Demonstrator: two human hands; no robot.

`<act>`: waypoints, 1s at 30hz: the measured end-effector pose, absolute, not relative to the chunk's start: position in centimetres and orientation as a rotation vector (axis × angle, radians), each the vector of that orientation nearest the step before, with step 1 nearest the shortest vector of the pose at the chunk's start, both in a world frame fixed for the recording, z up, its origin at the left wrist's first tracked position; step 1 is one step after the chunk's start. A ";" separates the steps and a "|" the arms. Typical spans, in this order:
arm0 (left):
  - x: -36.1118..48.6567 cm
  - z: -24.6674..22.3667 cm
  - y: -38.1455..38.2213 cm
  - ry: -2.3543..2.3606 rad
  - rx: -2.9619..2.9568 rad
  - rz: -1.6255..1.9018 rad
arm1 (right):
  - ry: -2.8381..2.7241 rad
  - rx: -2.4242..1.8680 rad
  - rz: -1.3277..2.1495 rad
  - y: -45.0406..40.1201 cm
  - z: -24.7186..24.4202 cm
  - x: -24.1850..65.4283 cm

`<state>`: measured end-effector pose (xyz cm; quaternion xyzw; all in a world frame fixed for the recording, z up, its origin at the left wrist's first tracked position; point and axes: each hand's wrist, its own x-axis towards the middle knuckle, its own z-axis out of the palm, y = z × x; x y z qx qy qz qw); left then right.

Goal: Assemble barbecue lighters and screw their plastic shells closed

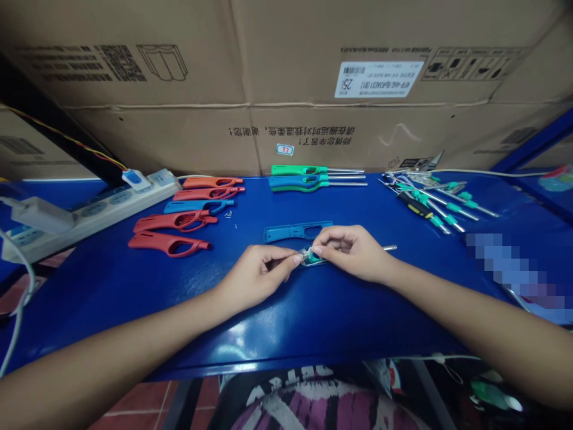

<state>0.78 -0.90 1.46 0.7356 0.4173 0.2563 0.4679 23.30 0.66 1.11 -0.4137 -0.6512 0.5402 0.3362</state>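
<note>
White plastic power strip (96, 209) far left, then five red, orange and blue plastic lighter shells (183, 206), tiny silver screws (228, 215) beside them. Left hand (253, 278): thumb and forefinger pinch left end of small green-and-clear lighter core (314, 258), mid-table, just in front of long blue plastic shell half (286, 232). Right hand (358, 254): thumb and fingertips pinch same core. Farther right, black-and-yellow screwdriver (415, 205) among silver metal tubes with green fittings (452, 207).

You have open counter (277, 334) along the middle of the front edge. A blue lighter shell (286, 232) lies mid-counter in your way; a power strip (105, 210) and red lighter shells (145, 240) crowd the left edge, lighter tubes (453, 207) the back right corner, and cardboard (179, 134) walls off the back edge.
</note>
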 end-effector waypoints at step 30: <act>-1.5 3.2 -0.3 1.127 2.496 0.368 | -1.863 -1.130 1.356 0.8 1.1 23.9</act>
